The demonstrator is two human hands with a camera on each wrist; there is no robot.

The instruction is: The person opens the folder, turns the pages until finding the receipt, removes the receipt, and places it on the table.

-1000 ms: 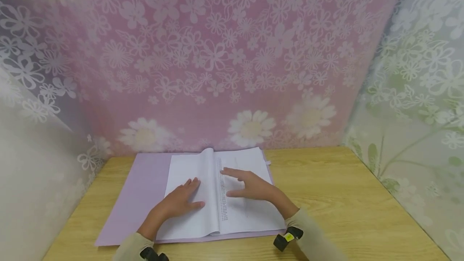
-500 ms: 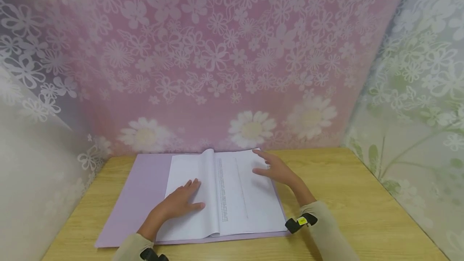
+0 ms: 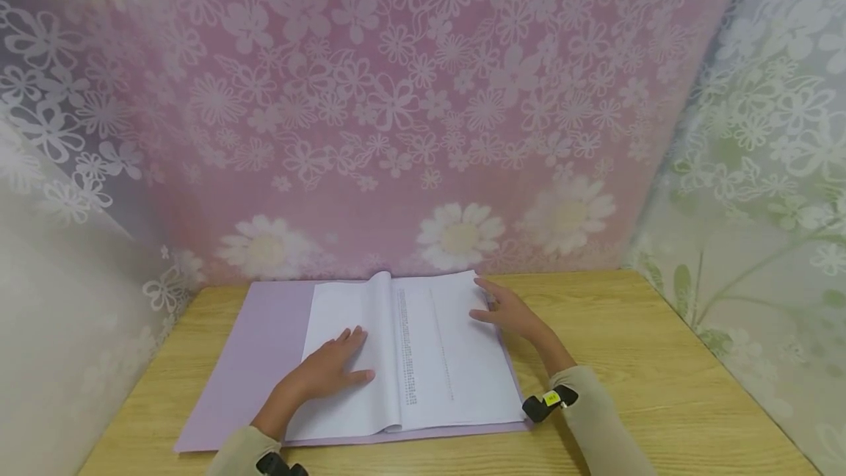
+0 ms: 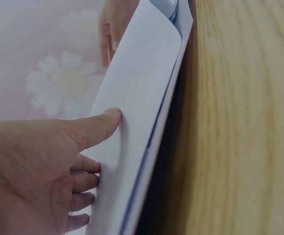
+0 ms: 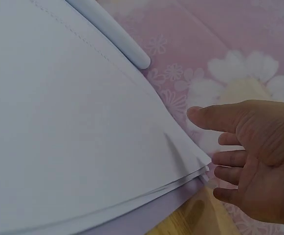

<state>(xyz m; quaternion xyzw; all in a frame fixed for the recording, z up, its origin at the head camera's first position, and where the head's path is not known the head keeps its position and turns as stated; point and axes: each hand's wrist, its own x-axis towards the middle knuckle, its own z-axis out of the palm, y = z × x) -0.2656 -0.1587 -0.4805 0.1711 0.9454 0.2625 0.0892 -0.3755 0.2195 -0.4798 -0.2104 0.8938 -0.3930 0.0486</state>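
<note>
A lilac folder (image 3: 241, 358) lies spread on the table, with a stack of white sheets (image 3: 476, 358) turned open inside it. The right-hand page carries a column of small print and a thin line of marks. My left hand (image 3: 330, 369) rests on the left-hand page (image 4: 132, 93), fingers spread and thumb extended toward the curled fold. At the far right corner of the sheets is my right hand (image 3: 512, 314), its fingers loosely bent. In the right wrist view, the fingertips come right up to the sheets' corner (image 5: 203, 161), with the thumb apart above it and nothing pinched.
The wooden table (image 3: 634, 358) extends to the right and in front of the folder. Flower-patterned walls (image 3: 423, 131) stand behind and at both sides. Each wrist wears a black strap-mounted camera (image 3: 550, 402).
My right hand has moved from over the middle of the right page outward to its far right corner, mostly in the first half second. My left hand has stayed on the left page.
</note>
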